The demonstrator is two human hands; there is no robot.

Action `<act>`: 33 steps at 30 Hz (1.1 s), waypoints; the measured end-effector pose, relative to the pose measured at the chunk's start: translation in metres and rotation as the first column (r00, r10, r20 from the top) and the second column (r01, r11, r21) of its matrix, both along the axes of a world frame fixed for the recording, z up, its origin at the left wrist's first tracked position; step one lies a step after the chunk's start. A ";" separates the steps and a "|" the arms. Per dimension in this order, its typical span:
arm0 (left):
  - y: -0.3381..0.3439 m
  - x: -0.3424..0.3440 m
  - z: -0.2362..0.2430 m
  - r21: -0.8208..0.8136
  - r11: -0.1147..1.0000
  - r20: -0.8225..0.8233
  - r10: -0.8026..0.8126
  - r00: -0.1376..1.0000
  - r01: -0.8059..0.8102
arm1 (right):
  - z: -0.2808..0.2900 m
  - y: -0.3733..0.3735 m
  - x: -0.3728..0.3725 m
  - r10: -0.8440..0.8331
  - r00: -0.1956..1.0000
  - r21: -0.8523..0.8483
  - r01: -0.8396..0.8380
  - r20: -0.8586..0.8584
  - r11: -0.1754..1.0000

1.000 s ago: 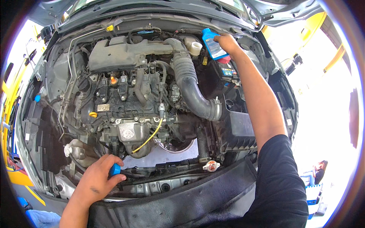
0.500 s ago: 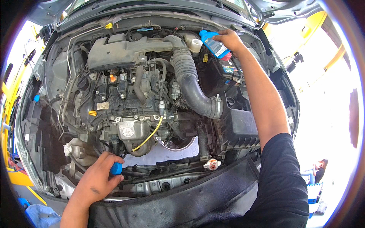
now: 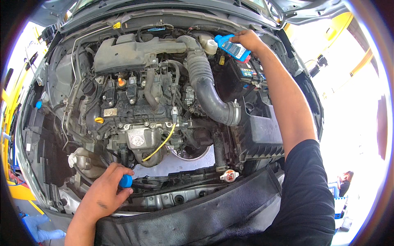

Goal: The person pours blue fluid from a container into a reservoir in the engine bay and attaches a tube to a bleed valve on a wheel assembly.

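My right hand point(image 3: 248, 41) is closed round a blue plastic bottle point(image 3: 234, 48) with a pale label, at the far right of the engine bay. The bottle leans to the left, its narrow end at the white filler neck of a fluid reservoir point(image 3: 211, 46). Whether liquid flows cannot be seen. In the near left, my left hand point(image 3: 104, 190) pinches a blue screw cap point(image 3: 125, 181) between thumb and fingers, above the front edge of the bay.
A ribbed black intake hose point(image 3: 201, 78) curves beside the engine point(image 3: 135, 102). The battery point(image 3: 246, 71) and black air filter box point(image 3: 260, 131) lie under my right arm. A radiator cap point(image 3: 229, 176) sits at the front, behind a black fender cover point(image 3: 197, 219).
The bottle has tipped slightly further, its narrow end lower and closer to the white filler neck. My left hand with the cap has stayed in place.
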State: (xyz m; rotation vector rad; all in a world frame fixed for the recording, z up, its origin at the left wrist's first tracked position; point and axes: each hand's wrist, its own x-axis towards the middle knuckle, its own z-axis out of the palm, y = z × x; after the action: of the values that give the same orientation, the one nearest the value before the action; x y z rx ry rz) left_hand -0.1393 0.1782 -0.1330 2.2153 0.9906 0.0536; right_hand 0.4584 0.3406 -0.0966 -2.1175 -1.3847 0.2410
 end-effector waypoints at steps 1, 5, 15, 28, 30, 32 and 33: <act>0.000 0.000 0.000 0.004 1.000 -0.005 0.000 1.000 0.000 | 0.002 -0.001 -0.003 -0.002 1.000 -0.041 0.003 0.027 0.999; 0.000 -0.001 -0.002 0.009 1.000 0.025 -0.010 1.000 0.009 | 0.002 -0.001 -0.001 0.024 0.998 0.008 -0.024 0.062 1.000; 0.000 -0.002 -0.002 -0.009 1.000 -0.001 -0.013 1.000 0.013 | 0.002 0.008 0.006 0.029 0.980 -0.066 -0.016 0.198 0.998; 0.000 -0.001 0.001 -0.064 0.998 -0.029 0.017 0.999 -0.019 | 0.008 0.010 0.004 0.040 0.989 -0.071 -0.030 0.146 0.997; 0.000 -0.003 -0.001 -0.046 0.999 -0.014 0.003 1.000 -0.003 | 0.009 0.011 0.004 0.045 0.990 -0.065 -0.037 0.130 0.997; 0.001 -0.003 -0.001 -0.028 1.000 0.002 -0.012 1.000 0.012 | 0.009 0.013 0.006 0.050 0.992 -0.059 -0.043 0.115 0.997; 0.001 -0.002 0.000 -0.048 0.999 -0.002 -0.009 1.000 0.008 | 0.009 0.015 0.011 0.040 0.991 -0.064 -0.031 0.129 0.997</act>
State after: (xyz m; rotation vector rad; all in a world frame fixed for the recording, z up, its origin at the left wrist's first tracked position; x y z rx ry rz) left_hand -0.1414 0.1790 -0.1333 2.1766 0.9739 0.0236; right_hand 0.4690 0.3552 -0.0875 -2.1945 -1.5087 0.1643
